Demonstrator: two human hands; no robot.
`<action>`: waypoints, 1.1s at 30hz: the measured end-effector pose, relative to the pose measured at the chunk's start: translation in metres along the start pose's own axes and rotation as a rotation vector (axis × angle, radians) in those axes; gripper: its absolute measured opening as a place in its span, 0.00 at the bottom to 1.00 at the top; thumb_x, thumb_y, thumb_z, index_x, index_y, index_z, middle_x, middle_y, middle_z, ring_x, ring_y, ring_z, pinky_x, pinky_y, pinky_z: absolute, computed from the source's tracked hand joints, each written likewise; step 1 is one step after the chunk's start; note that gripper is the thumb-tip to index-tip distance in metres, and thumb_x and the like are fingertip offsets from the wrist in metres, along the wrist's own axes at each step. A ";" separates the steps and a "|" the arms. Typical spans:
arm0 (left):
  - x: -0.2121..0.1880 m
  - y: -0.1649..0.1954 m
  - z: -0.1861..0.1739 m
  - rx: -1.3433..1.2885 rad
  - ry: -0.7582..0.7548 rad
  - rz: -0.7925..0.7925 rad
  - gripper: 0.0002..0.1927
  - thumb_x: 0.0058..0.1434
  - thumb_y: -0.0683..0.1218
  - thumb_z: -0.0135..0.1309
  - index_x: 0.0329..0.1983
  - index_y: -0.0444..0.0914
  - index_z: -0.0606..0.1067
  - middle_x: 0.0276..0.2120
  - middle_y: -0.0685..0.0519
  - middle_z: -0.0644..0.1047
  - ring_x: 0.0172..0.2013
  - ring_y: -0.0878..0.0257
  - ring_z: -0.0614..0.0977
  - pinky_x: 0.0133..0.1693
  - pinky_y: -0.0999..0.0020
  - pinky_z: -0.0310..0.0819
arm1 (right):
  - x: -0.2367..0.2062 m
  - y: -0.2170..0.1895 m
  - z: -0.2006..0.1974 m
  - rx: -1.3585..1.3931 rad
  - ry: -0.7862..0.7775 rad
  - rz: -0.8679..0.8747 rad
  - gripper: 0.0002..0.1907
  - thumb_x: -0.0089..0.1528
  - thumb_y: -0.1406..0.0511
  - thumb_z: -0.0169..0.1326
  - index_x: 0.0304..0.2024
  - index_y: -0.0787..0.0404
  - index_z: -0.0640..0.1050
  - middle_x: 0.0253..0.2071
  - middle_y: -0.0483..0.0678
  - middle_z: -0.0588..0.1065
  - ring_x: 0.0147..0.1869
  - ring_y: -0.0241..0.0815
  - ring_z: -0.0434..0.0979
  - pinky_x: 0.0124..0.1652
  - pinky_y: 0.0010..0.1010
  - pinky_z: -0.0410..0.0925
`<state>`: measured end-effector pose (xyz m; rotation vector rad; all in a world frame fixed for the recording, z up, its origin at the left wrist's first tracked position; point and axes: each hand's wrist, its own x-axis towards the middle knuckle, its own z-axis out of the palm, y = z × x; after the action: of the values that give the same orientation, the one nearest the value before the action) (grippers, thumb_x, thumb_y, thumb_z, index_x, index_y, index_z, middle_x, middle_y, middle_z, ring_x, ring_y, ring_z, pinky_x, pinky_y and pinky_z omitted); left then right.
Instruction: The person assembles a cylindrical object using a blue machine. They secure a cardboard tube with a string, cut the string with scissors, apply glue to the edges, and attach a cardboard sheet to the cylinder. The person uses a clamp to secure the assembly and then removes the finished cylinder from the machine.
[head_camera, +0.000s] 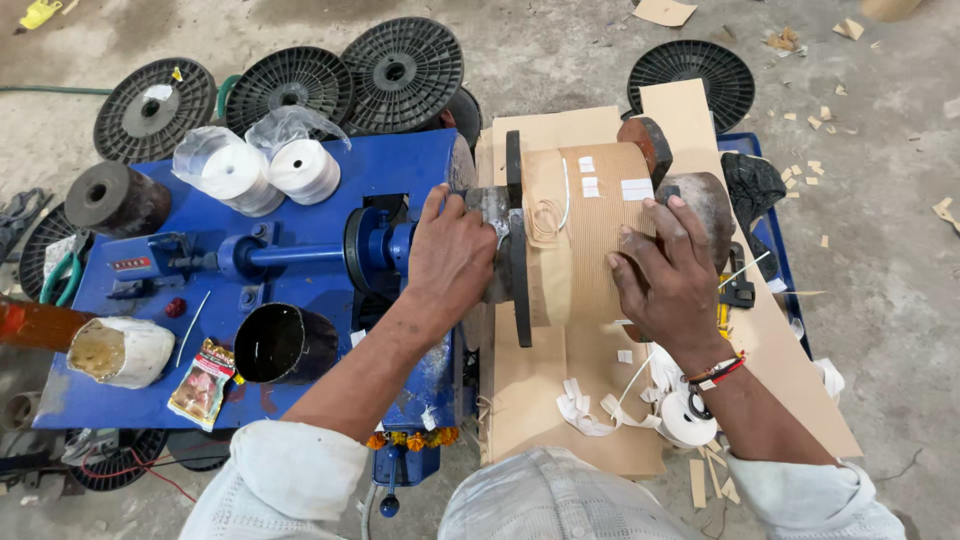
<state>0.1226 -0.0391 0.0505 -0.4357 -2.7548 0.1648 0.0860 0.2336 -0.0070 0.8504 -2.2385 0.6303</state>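
Bare concrete floor, littered with card scraps, surrounds a blue winding machine (330, 200) ringed by black plastic spools (400, 72). Seen from the head camera, the left hand (450, 262) closes around the metal hub beside the black flange (517, 240), while the right hand (668, 285) lies flat, fingers spread, on the paper-wrapped coil (590, 230) mounted on the shaft. Loose thread (548, 215) hangs at the coil's left edge. Should the shaft turn, fingers could likely be drawn in, or the paper layer might slip and unwind.
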 end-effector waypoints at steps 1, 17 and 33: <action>-0.001 0.000 -0.002 0.059 -0.075 0.058 0.06 0.47 0.43 0.57 0.24 0.37 0.82 0.28 0.46 0.80 0.42 0.50 0.78 0.62 0.49 0.59 | 0.000 0.001 0.000 0.006 -0.001 0.003 0.13 0.61 0.65 0.66 0.46 0.63 0.82 0.65 0.56 0.70 0.75 0.58 0.63 0.70 0.44 0.63; 0.008 0.002 -0.001 -0.011 -0.098 -0.095 0.06 0.48 0.43 0.57 0.23 0.38 0.83 0.26 0.44 0.81 0.42 0.48 0.80 0.64 0.47 0.56 | -0.002 0.002 0.001 0.043 0.016 0.016 0.13 0.62 0.65 0.65 0.48 0.62 0.83 0.65 0.54 0.70 0.75 0.57 0.62 0.71 0.44 0.62; -0.012 -0.017 -0.061 -0.579 -0.024 -0.212 0.06 0.64 0.43 0.58 0.38 0.35 0.80 0.32 0.44 0.81 0.32 0.49 0.79 0.45 0.52 0.75 | -0.012 0.007 -0.010 0.201 0.109 0.045 0.11 0.61 0.64 0.66 0.42 0.63 0.81 0.64 0.55 0.70 0.74 0.59 0.65 0.69 0.45 0.65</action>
<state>0.1503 -0.0558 0.1063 -0.2745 -2.8124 -0.6965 0.0922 0.2491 -0.0104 0.8425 -2.1261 0.9131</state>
